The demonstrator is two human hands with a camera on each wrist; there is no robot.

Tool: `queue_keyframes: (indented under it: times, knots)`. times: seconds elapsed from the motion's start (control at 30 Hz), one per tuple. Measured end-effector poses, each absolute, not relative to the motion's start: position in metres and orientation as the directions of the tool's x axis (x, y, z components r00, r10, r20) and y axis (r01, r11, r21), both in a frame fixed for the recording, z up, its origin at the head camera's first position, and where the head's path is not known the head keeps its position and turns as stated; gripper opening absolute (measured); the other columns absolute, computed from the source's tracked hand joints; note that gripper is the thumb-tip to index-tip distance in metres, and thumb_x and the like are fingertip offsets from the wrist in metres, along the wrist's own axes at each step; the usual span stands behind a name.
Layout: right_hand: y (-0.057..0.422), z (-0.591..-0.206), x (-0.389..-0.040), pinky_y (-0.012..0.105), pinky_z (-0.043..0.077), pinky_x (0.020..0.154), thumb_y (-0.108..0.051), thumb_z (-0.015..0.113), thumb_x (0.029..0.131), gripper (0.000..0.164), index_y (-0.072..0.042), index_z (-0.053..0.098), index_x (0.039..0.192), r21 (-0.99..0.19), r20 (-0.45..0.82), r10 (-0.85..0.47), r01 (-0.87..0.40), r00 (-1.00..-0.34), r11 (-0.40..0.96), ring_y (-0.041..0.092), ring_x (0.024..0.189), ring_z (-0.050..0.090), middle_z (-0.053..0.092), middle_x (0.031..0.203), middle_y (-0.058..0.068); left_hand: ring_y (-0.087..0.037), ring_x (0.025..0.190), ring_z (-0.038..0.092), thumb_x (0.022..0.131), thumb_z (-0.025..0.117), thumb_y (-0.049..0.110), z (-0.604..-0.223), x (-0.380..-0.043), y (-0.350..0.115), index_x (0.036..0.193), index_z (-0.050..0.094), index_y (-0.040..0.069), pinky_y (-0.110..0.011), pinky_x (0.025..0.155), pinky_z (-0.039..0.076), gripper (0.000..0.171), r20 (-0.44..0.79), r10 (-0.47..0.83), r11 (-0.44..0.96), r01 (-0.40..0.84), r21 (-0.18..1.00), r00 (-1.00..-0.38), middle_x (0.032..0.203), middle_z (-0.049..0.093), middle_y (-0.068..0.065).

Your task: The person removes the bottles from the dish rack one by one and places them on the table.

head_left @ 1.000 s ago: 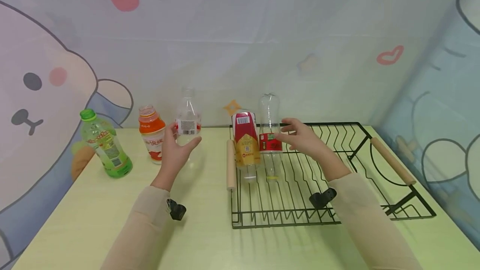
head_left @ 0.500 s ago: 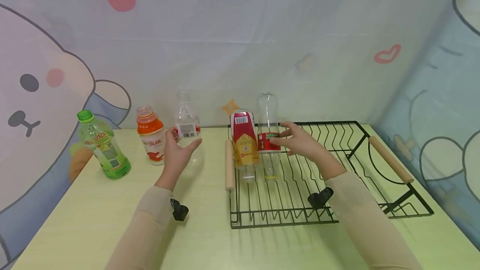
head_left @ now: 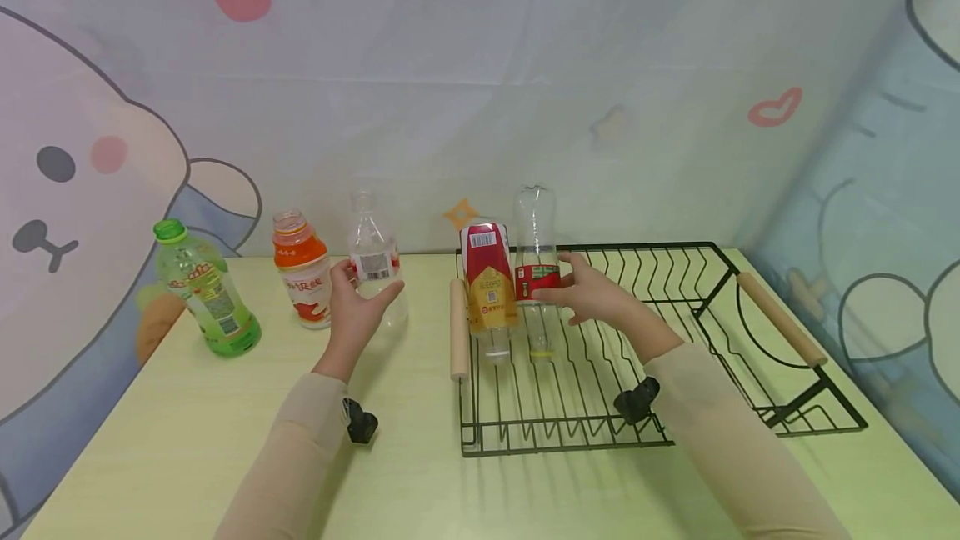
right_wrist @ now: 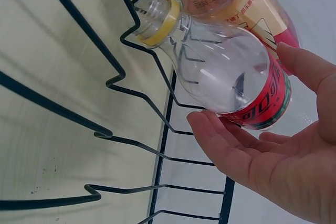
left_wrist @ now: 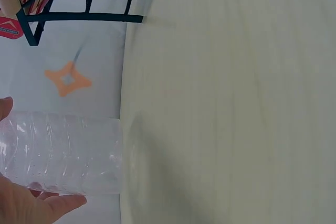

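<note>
My left hand (head_left: 356, 307) grips a clear plastic bottle (head_left: 371, 232) with a white barcode label, upright at the back of the table; its ribbed lower part (left_wrist: 68, 153) shows in the left wrist view. A second clear bottle (head_left: 537, 223) with a red label and yellow neck ring stands upside down in the black wire rack (head_left: 570, 450). My right hand (head_left: 592, 297) is beside it, fingers loosely spread, thumb in front of the label in the head view. In the right wrist view, the fingertips (right_wrist: 202, 124) are right at this bottle's side, with the thumb apart from it.
An upside-down bottle (head_left: 491, 282) with a red and gold label leans in the rack at its left end. A green bottle (head_left: 213, 298) and an orange-and-white bottle (head_left: 303, 273) stand left of my left hand. Wooden handles (head_left: 459, 332) flank the rack.
My left hand and the clear bottle have come down slightly. My right hand has shifted slightly down along the red-labelled bottle, which stays in the rack.
</note>
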State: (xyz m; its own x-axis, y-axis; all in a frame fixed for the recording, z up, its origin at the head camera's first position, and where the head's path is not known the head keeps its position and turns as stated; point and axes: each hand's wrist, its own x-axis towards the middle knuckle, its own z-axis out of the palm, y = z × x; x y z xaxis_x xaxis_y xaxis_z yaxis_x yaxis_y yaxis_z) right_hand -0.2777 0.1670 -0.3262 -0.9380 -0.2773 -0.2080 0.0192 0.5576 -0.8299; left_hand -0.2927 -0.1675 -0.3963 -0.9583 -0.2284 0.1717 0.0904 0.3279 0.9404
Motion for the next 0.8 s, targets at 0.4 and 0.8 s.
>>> queue_keyframes:
  times: [0.4, 0.8]
  knots:
    - [0.165, -0.331, -0.279, 0.048, 0.056, 0.079, -0.033, 0.066, 0.091, 0.090, -0.006, 0.005, 0.152, -0.818, -0.217, -0.272, 0.023, -0.938, 0.575, 0.043, 0.120, 0.051, 0.045, 0.137, 0.027, -0.034, 0.137, 0.034, 0.083, 0.075, 0.027, -0.403, -0.295, -0.165, 0.141, 0.022, 0.006, -0.048, 0.114, 0.028, 0.081, 0.172, -0.247, 0.310, 0.091, 0.946, -0.954, 0.144, 0.036, -0.017]
    - [0.162, -0.332, -0.278, 0.050, 0.055, 0.082, -0.032, 0.066, 0.091, 0.095, -0.005, -0.001, 0.152, -0.823, -0.253, -0.258, 0.067, -0.933, 0.564, 0.042, 0.122, 0.049, 0.043, 0.139, 0.027, -0.033, 0.137, 0.034, 0.083, 0.075, 0.026, -0.409, -0.296, -0.163, 0.140, 0.022, 0.005, -0.049, 0.113, 0.028, 0.081, 0.174, -0.252, 0.311, 0.091, 0.946, -0.952, 0.144, 0.036, -0.017]
